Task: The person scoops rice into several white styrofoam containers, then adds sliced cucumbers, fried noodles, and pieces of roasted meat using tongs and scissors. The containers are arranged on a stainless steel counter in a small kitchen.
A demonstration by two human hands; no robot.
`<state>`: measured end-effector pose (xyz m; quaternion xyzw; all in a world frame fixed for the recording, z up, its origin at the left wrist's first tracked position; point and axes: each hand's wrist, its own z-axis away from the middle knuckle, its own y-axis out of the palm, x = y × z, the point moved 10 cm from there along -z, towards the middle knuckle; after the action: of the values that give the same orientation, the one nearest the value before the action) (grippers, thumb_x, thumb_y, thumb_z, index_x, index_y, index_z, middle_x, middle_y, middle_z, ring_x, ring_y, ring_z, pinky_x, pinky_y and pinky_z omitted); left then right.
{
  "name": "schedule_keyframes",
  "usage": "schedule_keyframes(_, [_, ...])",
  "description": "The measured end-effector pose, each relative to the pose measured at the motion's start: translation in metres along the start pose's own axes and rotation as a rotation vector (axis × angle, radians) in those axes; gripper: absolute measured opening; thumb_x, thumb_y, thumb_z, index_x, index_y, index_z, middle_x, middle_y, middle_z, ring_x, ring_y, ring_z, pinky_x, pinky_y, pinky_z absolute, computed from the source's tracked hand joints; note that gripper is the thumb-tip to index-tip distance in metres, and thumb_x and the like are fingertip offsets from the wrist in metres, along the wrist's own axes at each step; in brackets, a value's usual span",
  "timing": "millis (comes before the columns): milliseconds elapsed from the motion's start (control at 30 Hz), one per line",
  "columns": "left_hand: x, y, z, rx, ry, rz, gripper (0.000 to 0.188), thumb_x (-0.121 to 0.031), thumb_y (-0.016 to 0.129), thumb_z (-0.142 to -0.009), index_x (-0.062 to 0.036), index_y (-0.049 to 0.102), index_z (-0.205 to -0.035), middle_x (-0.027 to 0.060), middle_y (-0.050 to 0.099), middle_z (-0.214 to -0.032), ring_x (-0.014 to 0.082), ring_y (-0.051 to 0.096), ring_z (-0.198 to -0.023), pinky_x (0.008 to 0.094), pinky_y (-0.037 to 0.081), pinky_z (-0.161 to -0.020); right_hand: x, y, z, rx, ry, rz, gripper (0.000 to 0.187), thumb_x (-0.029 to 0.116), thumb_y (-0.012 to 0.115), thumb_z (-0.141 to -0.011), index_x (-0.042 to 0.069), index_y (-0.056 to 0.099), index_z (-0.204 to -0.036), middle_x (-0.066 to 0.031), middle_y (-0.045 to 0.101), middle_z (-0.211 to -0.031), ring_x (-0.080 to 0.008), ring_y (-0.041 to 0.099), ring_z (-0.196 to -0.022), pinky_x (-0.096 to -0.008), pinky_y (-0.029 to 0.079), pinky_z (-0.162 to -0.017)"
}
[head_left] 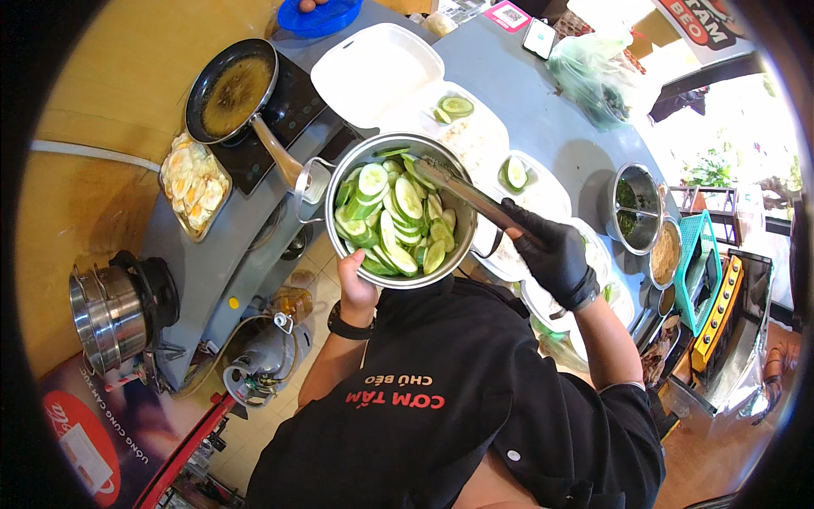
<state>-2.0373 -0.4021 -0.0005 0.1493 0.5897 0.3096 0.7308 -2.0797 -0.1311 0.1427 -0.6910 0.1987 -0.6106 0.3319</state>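
My bare left hand [358,284] grips the near-left rim of a metal pot [465,231], thumb over the edge. The pot is tilted toward me and full of cucumber slices [405,202]. In my right hand [555,256], which wears a black glove, is a pair of metal tongs [475,200]. The tips of the tongs reach into the far right side of the pot, among the slices. Just beyond the pot, an open white foam box [377,72] holds rice [471,136] and a few cucumber slices [455,107]. Another box beside it has cucumber slices [514,172] too.
At left are a frying pan [229,92] with oil on a black cooktop, a tray of fried eggs [195,185] and stacked pots [106,318]. On the right stand a metal bowl of greens [634,208], a teal basket [699,271] and a plastic bag [593,72]. A gas cylinder [263,365] sits below.
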Motion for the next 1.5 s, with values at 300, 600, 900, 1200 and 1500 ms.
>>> schedule_keyframes(300, [-0.002,0.007,-0.008,0.031,0.06,-0.104,0.056,-0.025,0.044,-0.083,0.0052,0.042,-0.129,0.0159,0.05,-0.131,0.0262,0.048,-0.121,0.0373,0.034,-0.105,0.035,0.024,0.013,0.073,-0.315,0.703,0.054,0.019,0.061,-0.081,0.016,0.049,-0.134,-0.0056,0.053,-0.062,-0.0221,0.052,-0.046,-0.0368,0.04,-0.045])
schedule_keyframes(600, [-0.004,0.015,0.0,-0.01,-0.015,0.001,0.053,-0.024,0.045,-0.082,0.0034,0.045,-0.127,0.0146,0.053,-0.128,0.0254,0.05,-0.118,0.0362,0.036,-0.103,0.031,0.017,0.009,0.061,-0.275,0.664,0.05,0.018,0.061,-0.081,0.018,0.053,-0.131,-0.0049,0.052,-0.06,-0.0216,0.052,-0.046,-0.0371,0.041,-0.044])
schedule_keyframes(900, [-0.009,-0.002,0.005,-0.198,-0.08,-0.03,0.055,-0.028,0.043,-0.085,0.0024,0.043,-0.13,0.0133,0.05,-0.132,0.0245,0.048,-0.121,0.0367,0.035,-0.104,0.014,-0.023,-0.02,-0.154,-0.173,0.201,0.046,0.014,0.067,-0.08,0.02,0.06,-0.125,-0.0101,0.062,-0.067,-0.0256,0.061,-0.054,-0.0354,0.048,-0.051])
schedule_keyframes(1200, [-0.01,-0.012,0.007,-0.173,-0.05,0.01,0.059,-0.031,0.043,-0.082,0.0027,0.043,-0.13,0.0142,0.05,-0.132,0.0269,0.048,-0.121,0.038,0.035,-0.105,-0.13,0.034,-0.077,-0.055,0.523,-0.114,0.038,0.038,0.064,-0.083,0.013,0.067,-0.113,-0.0196,0.068,-0.088,-0.0303,0.067,-0.081,-0.036,0.05,-0.075])
schedule_keyframes(1500, [0.004,0.116,-0.042,0.2,-0.252,-0.148,0.061,-0.031,0.044,-0.082,-0.0008,0.039,-0.135,0.0145,0.047,-0.135,0.027,0.047,-0.123,0.0395,0.036,-0.105,-0.126,-0.116,0.065,-0.677,0.459,-0.488,0.039,0.012,0.067,-0.086,-0.003,0.058,-0.12,-0.0102,0.065,-0.107,-0.0113,0.057,-0.094,-0.0264,0.047,-0.083])
